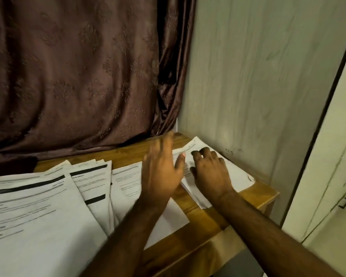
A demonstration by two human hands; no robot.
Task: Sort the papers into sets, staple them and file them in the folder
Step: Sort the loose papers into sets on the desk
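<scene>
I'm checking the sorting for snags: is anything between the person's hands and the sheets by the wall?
Nothing visible. The right hand rests, fingers spread, directly on the white printed paper stack at the wooden table's far right corner. The blurred left hand hovers beside it, over the stack's left edge.

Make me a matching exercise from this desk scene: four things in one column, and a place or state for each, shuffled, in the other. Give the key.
Things:
1. right hand
2. left hand
3. curtain
4. big sheet with black bars

Places or states:
A. hangs behind the table, dark brown
B. lies nearest the camera, at the left
C. rests, fingers spread, on the paper stack by the wall
D. blurred, open, above the papers in the middle

Pairs: 1-C, 2-D, 3-A, 4-B
</scene>
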